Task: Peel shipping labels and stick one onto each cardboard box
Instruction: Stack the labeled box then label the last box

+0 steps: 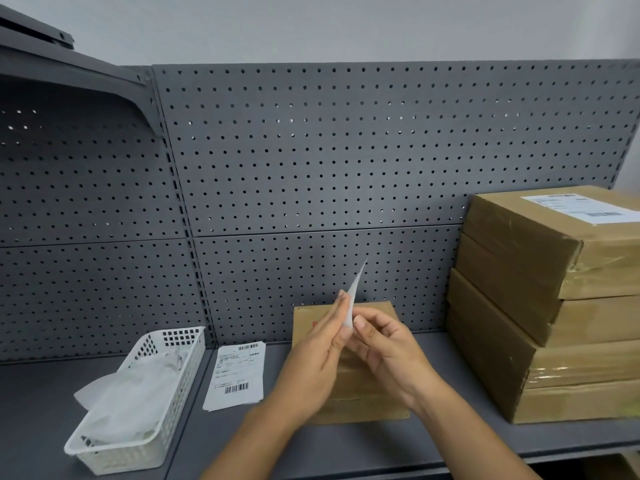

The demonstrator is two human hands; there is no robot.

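My left hand (313, 358) and my right hand (384, 351) meet at the centre and pinch a white shipping label (354, 296), seen edge-on and pointing up. Directly behind and below my hands lies a small cardboard box (367, 403), mostly hidden by them, with no label visible on its top. A stack of shipping labels (237, 375) with barcodes lies on the shelf to its left. At the right stands a stack of taped cardboard boxes (540, 306); the top one carries a stuck-on label (581, 207).
A white plastic basket (138, 400) holding crumpled translucent backing sheets sits at the left on the grey shelf (329, 452). A grey pegboard wall (311, 161) closes the back. A bracket shelf (69, 74) overhangs at upper left.
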